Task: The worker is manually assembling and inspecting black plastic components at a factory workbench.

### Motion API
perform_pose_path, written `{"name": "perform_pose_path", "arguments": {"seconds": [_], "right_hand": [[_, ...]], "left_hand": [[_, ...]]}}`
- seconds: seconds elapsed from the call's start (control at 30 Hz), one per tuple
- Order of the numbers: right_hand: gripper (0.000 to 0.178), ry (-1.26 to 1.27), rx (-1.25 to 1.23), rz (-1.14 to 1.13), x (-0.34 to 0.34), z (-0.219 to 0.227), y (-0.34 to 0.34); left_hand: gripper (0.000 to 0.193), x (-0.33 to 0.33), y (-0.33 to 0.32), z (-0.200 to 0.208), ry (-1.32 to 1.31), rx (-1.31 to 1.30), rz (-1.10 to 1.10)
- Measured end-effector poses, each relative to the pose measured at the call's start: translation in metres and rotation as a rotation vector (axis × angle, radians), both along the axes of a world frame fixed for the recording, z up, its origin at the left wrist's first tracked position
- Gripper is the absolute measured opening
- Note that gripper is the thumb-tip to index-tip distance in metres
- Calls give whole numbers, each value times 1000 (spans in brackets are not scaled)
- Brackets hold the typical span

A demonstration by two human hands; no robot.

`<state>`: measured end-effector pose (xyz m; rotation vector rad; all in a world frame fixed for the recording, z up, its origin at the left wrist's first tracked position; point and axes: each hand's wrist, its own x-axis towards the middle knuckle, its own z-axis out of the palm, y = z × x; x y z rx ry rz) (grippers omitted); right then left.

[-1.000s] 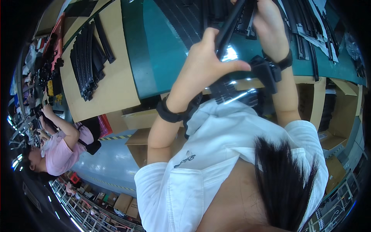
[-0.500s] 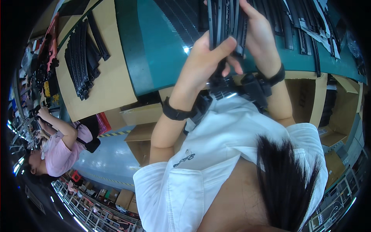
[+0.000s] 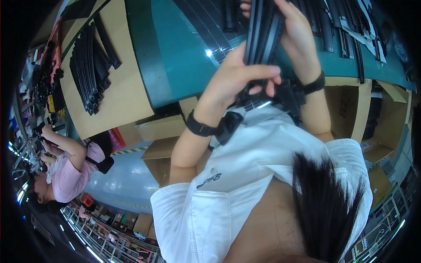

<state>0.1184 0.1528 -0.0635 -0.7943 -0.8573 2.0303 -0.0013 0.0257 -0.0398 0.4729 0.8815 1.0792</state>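
Observation:
A bundle of long black plastic strips (image 3: pixel 264 35) stands between my hands at the table's front edge, its top cut off by the picture's upper rim. My left hand (image 3: pixel 239 72) is closed around the lower end, the thumb lying across the front of the strips and fingertips showing beneath. Higher up, my right hand (image 3: pixel 298 39) grips the bundle from the right side, some of its fingers behind the strips. Each wrist wears a black band with a small device.
On the green table (image 3: pixel 169 65), more black strips lie at the far right (image 3: pixel 329 30) over white paper. Several strips (image 3: pixel 90 65) rest on a cardboard sheet (image 3: pixel 127 96) at left. Open cardboard boxes (image 3: pixel 351 109) stand below. A person in pink (image 3: pixel 70 175) works at far left.
The bundle has turned in my hands, so smoother, broader faces of the strips show. My left thumb has shifted down and straightened across the strips.

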Motion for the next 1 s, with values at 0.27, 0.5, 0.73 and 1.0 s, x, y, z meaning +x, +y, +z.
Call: {"name": "perform_pose_path", "arguments": {"seconds": [0.27,0.5,0.73,1.0], "right_hand": [[36,399,-216,-31,29,-35,51],[24,463,-47,-352,104,-35,116],[26,451,-87,-279,73,-26,100],[28,308,45,-305,10,-35,83]], "left_hand": [[69,-26,-44,-12,-76,-9,-153],[71,-69,-94,-8,-63,-120,-154],[41,-44,-72,-19,18,-69,297],[35,-23,-28,-9,-209,33,-37]]}}
